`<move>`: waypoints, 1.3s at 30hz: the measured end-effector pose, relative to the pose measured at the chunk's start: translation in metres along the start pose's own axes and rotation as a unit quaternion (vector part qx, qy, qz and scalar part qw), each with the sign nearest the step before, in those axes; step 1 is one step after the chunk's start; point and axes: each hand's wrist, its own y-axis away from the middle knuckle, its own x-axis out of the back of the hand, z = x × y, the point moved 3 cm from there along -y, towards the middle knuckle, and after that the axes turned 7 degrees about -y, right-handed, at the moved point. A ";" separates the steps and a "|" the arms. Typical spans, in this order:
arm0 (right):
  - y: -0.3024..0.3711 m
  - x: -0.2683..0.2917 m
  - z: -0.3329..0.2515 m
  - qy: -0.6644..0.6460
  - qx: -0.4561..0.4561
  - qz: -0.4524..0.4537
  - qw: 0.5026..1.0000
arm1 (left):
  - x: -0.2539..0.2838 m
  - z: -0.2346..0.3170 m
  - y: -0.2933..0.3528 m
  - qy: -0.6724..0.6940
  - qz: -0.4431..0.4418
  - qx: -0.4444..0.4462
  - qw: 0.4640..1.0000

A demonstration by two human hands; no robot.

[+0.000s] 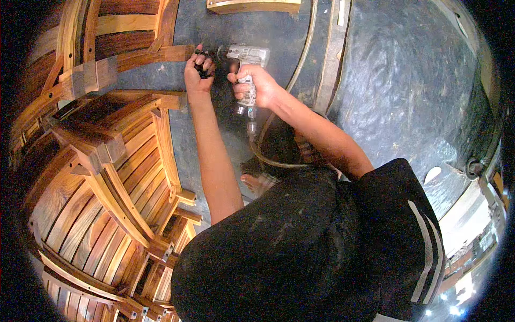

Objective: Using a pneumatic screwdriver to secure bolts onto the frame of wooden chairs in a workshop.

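Observation:
My right hand (252,86) grips the pistol handle of a worn, silver-grey air drill (249,52). Its dark front end points left, toward the end of a brown wooden rail (179,52) on a piece of slatted furniture. Close to that rail end and the tool's nose is my left hand (200,70), its fingers curled around something dark that I cannot make out. Whether the tool's tip touches the wood is hard to see. An air hose (273,163) loops beneath the drill; a fitting joins the handle's base.
Slatted wooden furniture (123,177) with curved rails fills the left side, with more pieces lower left. A wooden block (252,6) lies at the top edge. The dark floor (397,80) stretches right, past a pale strip (328,64). My bare foot (257,182) shows below the drill.

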 end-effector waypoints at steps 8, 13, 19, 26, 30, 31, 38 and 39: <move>0.000 -0.004 -0.003 0.009 0.010 0.033 0.999 | 0.004 -0.008 -0.003 0.023 -0.003 -0.014 1.000; -0.004 -0.003 -0.005 0.006 0.001 0.025 1.000 | 0.001 -0.008 -0.004 0.031 -0.001 -0.021 0.999; -0.003 -0.005 -0.002 0.008 0.000 0.033 0.999 | 0.003 -0.007 -0.002 0.050 0.001 -0.027 0.998; -0.011 -0.003 0.006 -0.004 -0.006 0.014 1.000 | 0.004 0.004 0.012 0.025 0.032 -0.008 0.999; -0.010 0.002 0.012 -0.048 0.010 -0.005 0.999 | 0.019 -0.010 0.076 -0.014 0.138 0.016 0.990; -0.010 0.004 0.012 -0.046 0.001 -0.005 0.999 | 0.025 -0.019 0.093 -0.026 0.165 0.034 0.985; -0.012 -0.002 0.007 -0.009 0.004 0.009 1.000 | 0.034 -0.050 0.164 -0.095 0.128 0.159 0.974; -0.012 -0.001 0.008 -0.023 -0.005 0.000 1.000 | 0.033 -0.054 0.167 -0.089 0.120 0.168 0.974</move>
